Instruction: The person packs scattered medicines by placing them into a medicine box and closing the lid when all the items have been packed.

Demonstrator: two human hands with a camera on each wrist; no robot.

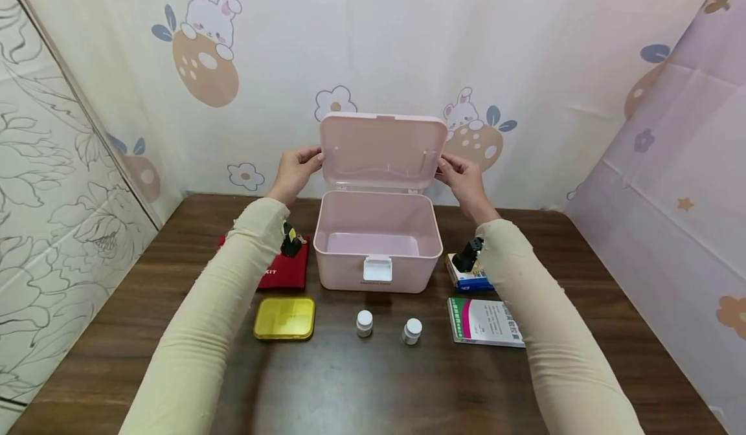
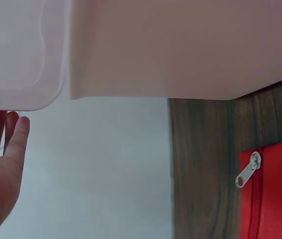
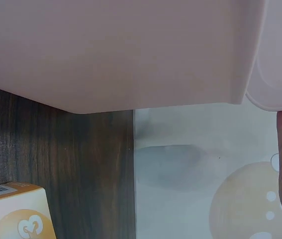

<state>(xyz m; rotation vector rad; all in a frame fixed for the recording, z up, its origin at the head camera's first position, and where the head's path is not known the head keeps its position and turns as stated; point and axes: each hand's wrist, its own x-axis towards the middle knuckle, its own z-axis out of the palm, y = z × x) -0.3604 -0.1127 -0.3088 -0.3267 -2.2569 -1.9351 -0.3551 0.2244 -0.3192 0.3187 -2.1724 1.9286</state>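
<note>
Left of the pink box (image 1: 338,273) — red pouch (image 1: 294,273), partly hidden behind a sleeve (image 1: 218,292). Right of the box — small carton (image 1: 473,285) and flat carton (image 1: 488,323), both partly covered by the other sleeve (image 1: 542,299). Print (image 1: 375,283) beneath the box's latch (image 1: 377,269), too small to read.

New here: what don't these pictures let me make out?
Pouch: head view, partly hidden by the left sleeve.
Packet: head view, right end hidden by the right sleeve.
Case print: head view, too small.
Contents of the bottles: head view, hidden by white walls.
Lid: left wrist view, cut off by the left edge.
</note>
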